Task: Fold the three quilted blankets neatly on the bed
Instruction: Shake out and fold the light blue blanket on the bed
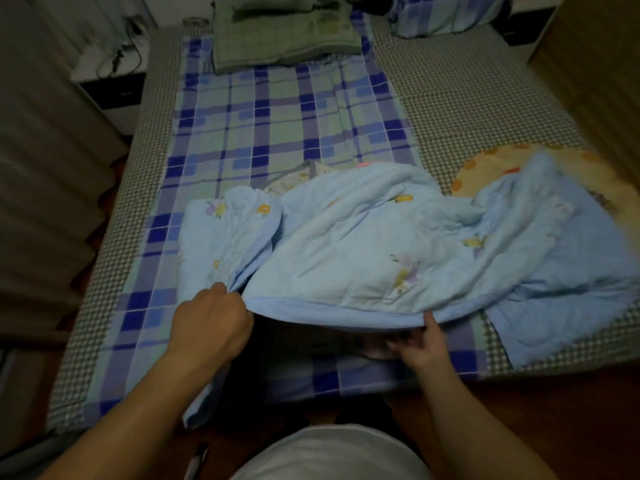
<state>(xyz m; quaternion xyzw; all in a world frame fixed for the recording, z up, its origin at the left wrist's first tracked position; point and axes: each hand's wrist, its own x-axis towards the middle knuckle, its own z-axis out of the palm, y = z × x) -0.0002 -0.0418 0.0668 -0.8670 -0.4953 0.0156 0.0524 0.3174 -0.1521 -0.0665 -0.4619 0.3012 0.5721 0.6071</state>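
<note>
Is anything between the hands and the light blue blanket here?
No. The left hand already grips the light blue quilted blanket at its near edge, and the right hand holds that same edge from beneath. Nothing visible intervenes.

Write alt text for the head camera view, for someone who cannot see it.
Both hands lift the near edge of a light blue quilted blanket on a plaid-sheeted bed: left hand grips it, right hand pinches it. A yellow blanket lies right; a folded green one at the head.
</note>
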